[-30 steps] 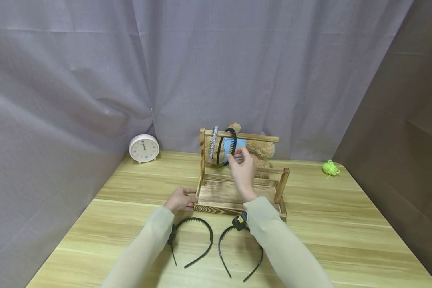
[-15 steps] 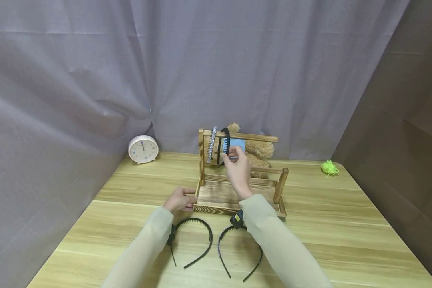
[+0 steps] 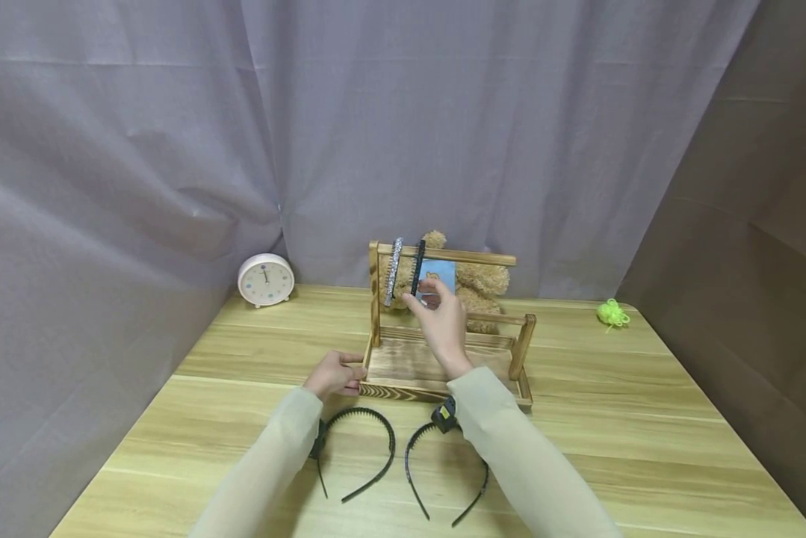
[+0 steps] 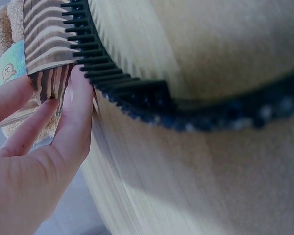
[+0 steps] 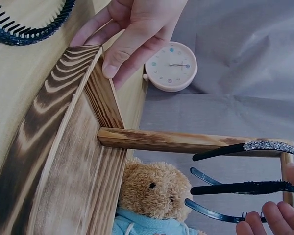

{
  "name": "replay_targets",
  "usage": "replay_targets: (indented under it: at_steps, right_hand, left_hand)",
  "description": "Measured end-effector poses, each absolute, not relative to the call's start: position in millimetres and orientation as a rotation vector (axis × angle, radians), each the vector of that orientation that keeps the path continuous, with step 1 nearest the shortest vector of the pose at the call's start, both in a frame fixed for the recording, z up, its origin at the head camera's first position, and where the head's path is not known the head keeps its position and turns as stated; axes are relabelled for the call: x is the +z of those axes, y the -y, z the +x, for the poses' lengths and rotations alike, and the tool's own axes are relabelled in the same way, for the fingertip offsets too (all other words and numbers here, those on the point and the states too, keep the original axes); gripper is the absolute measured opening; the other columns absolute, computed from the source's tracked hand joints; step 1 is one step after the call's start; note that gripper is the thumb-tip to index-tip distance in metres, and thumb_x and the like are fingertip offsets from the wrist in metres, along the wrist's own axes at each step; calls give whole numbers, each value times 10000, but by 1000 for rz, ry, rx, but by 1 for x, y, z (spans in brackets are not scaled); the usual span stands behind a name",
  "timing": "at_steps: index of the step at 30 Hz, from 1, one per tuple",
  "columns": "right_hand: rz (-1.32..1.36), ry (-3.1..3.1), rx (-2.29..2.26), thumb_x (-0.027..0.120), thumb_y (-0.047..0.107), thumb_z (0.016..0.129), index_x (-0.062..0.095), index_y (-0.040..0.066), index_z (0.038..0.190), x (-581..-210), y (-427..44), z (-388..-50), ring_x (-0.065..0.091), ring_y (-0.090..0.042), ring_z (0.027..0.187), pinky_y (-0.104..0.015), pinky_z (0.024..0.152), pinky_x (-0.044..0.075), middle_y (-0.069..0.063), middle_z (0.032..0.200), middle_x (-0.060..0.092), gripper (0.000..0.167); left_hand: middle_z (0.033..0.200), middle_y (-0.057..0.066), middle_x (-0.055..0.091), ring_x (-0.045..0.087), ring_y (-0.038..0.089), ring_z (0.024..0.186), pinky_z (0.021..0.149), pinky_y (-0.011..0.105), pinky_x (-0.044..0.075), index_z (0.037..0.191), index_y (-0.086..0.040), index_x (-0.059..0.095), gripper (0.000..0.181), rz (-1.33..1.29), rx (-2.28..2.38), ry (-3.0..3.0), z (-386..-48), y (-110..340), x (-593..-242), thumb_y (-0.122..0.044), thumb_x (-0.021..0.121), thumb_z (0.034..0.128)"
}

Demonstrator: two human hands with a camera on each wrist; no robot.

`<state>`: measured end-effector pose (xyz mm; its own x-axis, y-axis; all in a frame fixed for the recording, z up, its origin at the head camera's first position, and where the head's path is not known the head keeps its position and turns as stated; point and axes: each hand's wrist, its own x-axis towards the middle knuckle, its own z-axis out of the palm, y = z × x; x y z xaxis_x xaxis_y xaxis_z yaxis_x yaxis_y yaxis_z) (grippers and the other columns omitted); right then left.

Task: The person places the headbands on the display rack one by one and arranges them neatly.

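Black headband (image 3: 418, 267) hangs inside the curled right grip (image 3: 444, 325) — left grip (image 3: 335, 374) holds the rack (image 3: 403, 392).

From my end I have the left hand (image 4: 41, 169) gripping a striped corner of the wooden rack (image 4: 49, 41), fingers on either side of it. A black toothed headband (image 4: 186, 116), glinting with specks, curves across the counter (image 4: 210, 44), near my fingertips. Past the wood I make out brown plush (image 4: 1, 36) and a blue patch (image 4: 10, 63) with a small face.
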<state>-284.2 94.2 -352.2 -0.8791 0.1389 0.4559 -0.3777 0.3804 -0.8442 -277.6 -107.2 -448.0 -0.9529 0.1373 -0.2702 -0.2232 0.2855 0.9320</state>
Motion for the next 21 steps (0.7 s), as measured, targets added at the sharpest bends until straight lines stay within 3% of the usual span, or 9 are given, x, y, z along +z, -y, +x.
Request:
replay_targets:
  at_steps: [12, 21]
  right_hand:
    - [173, 2190, 1568, 774, 281, 853, 549, 35, 1326, -350, -98, -273, 591, -281, 1134, -394, 1039, 508, -122, 1271, 619, 579]
    - [151, 2193, 1618, 770, 302, 856, 558, 73, 1307, -354, -109, -261, 603, -259, 1111, -366, 1022, 529, -103, 1235, 623, 548]
  left_hand:
    - [1039, 225, 659, 595, 181, 717, 755, 364, 644, 1371, 68, 496, 453, -92, 1717, -2270, -277, 107, -448, -47, 616, 949]
    - [1034, 214, 666, 604, 176, 703, 741, 349, 644, 1368, 66, 502, 450, -94, 1711, -2262, -278, 107, -448, -50, 618, 949]
